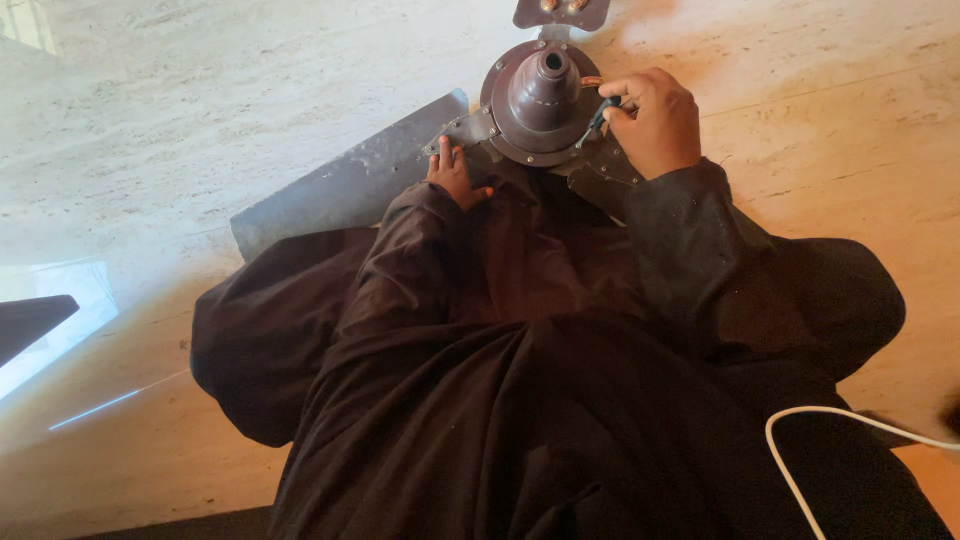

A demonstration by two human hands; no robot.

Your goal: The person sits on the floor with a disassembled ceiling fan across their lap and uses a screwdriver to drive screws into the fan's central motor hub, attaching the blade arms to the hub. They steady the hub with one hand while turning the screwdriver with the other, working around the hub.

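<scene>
Head view: right hand grips screwdriver at fan motor

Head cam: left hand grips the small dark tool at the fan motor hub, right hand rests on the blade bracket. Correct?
Not quite: the hands are swapped. In the head view the right hand grips the small dark tool at the brown fan motor hub, while the left hand rests on the blade bracket where the grey fan blade joins the hub.
</scene>
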